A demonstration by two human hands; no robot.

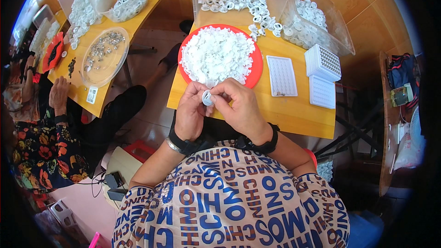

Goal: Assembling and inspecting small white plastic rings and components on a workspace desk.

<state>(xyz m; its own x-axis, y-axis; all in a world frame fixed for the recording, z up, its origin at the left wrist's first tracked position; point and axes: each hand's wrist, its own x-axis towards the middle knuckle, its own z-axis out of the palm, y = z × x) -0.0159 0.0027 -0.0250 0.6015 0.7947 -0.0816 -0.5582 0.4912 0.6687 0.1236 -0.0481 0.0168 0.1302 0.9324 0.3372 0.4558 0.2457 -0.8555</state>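
Note:
Between my two hands, just over the table's near edge, is a small white round plastic part [207, 98] with an opening in its face. The fingers of my left hand [189, 114] close round it from the left. From the other side, my right hand [242, 109] pinches its right edge with thumb and forefinger; anything smaller in that pinch is hidden. Right beyond my fingers stands a red round tray [258, 64] heaped with small white plastic pieces [216, 55].
White ring-like parts [257, 7] spill from a clear bin [202, 16] behind the tray. To the right lie a white compartment tray [281, 76], stacked trays [323, 63] and a full clear tub [340, 36]. At left, a co-worker [46, 151] sits by another table [146, 7].

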